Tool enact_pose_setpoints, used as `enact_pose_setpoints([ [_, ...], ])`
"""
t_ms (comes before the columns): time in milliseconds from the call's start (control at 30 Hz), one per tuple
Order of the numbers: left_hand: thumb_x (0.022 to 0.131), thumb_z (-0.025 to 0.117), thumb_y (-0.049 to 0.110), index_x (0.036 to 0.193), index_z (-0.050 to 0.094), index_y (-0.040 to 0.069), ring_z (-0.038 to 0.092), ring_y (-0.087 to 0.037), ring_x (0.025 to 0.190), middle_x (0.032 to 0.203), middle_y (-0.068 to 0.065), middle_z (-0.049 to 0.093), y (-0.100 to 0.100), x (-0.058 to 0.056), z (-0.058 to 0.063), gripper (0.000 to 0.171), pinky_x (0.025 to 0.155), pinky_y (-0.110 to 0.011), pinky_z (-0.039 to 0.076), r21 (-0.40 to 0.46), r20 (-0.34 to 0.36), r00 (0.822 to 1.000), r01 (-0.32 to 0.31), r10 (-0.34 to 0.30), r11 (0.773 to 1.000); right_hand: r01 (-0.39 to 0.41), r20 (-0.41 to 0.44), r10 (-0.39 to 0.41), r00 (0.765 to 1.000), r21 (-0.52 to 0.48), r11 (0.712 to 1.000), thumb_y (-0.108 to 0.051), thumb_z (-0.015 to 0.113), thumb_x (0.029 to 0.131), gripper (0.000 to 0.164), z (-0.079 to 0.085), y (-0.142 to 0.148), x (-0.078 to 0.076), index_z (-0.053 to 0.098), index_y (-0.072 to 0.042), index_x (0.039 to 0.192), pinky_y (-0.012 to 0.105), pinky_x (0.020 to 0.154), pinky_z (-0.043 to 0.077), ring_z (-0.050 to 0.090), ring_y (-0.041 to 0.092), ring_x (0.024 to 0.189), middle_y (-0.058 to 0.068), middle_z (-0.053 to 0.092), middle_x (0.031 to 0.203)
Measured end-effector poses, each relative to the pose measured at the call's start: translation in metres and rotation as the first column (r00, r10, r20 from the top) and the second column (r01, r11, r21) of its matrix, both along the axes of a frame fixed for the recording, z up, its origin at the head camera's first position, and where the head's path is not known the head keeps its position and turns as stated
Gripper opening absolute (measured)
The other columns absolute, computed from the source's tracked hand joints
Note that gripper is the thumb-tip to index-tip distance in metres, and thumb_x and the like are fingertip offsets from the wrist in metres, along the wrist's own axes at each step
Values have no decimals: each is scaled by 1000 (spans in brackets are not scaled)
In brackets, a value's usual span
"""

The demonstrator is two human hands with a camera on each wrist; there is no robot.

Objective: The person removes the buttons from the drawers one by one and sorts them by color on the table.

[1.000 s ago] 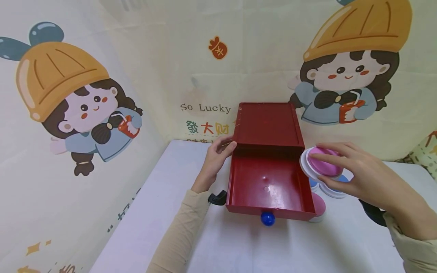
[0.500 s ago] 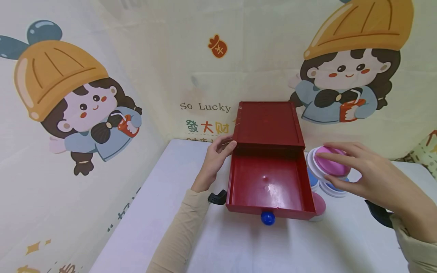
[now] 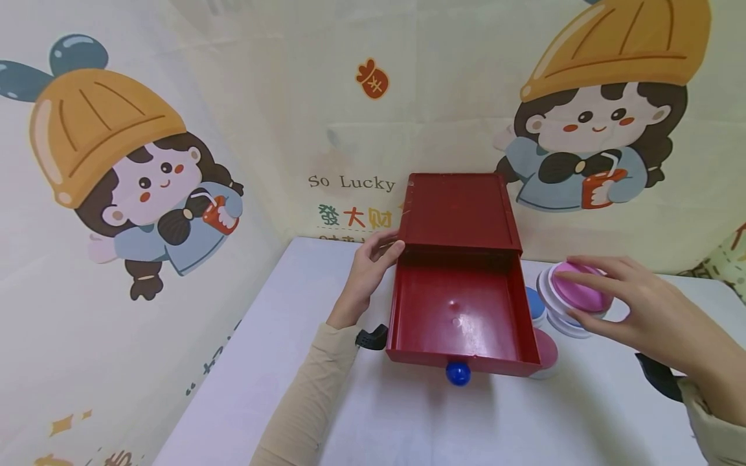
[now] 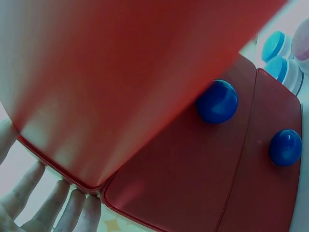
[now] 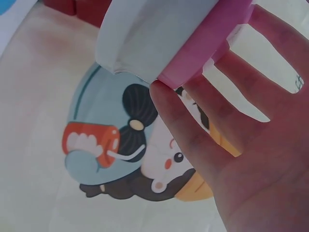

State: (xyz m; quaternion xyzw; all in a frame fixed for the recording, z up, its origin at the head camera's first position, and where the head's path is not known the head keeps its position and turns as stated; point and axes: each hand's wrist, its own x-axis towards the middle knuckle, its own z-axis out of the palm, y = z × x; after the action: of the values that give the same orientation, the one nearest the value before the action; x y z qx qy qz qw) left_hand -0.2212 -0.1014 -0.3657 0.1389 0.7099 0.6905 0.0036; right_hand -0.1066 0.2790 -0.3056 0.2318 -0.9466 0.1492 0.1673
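In the head view my right hand [image 3: 653, 310] grips a round white jar with a pink lid [image 3: 583, 299], tilted, fingers over the lid and thumb at the lower rim. The jar hangs right of a red drawer cabinet [image 3: 460, 210] and overlaps a white jar base [image 3: 566, 327] behind it. Against the cabinet's left side rests my left hand [image 3: 370, 275], thumb at the front edge. Its straight fingers [image 4: 63, 198] touch the cabinet's edge in the left wrist view. The pulled-out top drawer [image 3: 428, 323] has nothing inside and a blue knob [image 3: 458, 373] in front.
Right of the drawer stand a pink-lidded jar [image 3: 546, 353] and a blue-lidded jar [image 3: 534, 304], partly hidden by it. Two lower drawer fronts with blue knobs [image 4: 217, 101] show in the left wrist view. A printed cloth [image 3: 280, 97] hangs behind the white table [image 3: 274, 323].
My right hand has moved right and slightly down with the pink-lidded jar, away from the drawer and over the blue-lidded jar behind. The left hand and cabinet have stayed put.
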Motion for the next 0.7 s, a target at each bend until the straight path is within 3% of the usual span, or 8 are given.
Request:
enact_pose_setpoints([
  [133,96,66,35,135,57,23,59,-16,123,133,1,59,-1,0,0,42,102,-36,52,-3,1,1000,-1,1,1000,38,42,-37,998,-15,999,-19,97,56,73,-6,4,3,68,-9,122,46,55,60,51,41,109,22,56,128],
  [367,96,66,32,136,57,20,59,-16,123,133,-1,59,0,3,4,42,102,-34,51,5,4,1000,9,-9,1000,22,14,-22,1000,-20,1000,-17,98,54,74,-18,14,7,68,-10,121,46,56,60,52,38,108,20,57,127],
  [700,96,66,32,135,58,21,59,-15,122,133,1,59,0,1,2,41,102,-35,51,4,8,1000,-4,4,1000,78,116,-73,991,-43,996,-19,96,59,73,-35,21,10,65,-7,124,47,55,59,52,45,106,26,55,127],
])
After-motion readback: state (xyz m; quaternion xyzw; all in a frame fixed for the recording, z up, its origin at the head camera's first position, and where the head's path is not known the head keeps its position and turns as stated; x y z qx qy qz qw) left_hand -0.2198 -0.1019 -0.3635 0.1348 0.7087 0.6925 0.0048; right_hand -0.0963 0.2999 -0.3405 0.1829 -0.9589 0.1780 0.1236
